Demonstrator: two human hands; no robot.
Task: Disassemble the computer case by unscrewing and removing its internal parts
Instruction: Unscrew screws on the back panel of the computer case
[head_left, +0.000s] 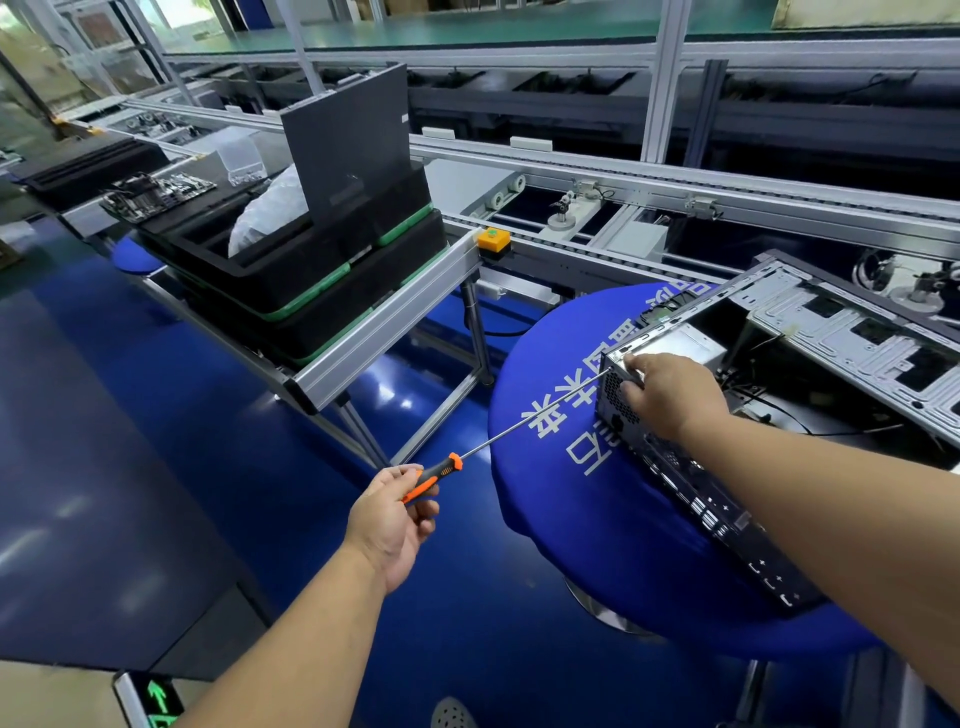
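Left hand (397, 512) fingers grasping screwdriver (432, 480) handle; right hand (670, 392) gripping computer case (779, 395) corner (stiff, heavy-looking, sharp edges).

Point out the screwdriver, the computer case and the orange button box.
screwdriver (432, 480), head view, on its orange and black handle.
computer case (841, 332), head view, on its inner metal panel.
orange button box (493, 240), head view, on its top.

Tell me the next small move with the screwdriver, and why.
Probably turn the screwdriver handle in the left hand to back the screw out. Its long shaft already reaches the top corner of the computer case, where the right hand braces the case and its fingers sit at the tip.
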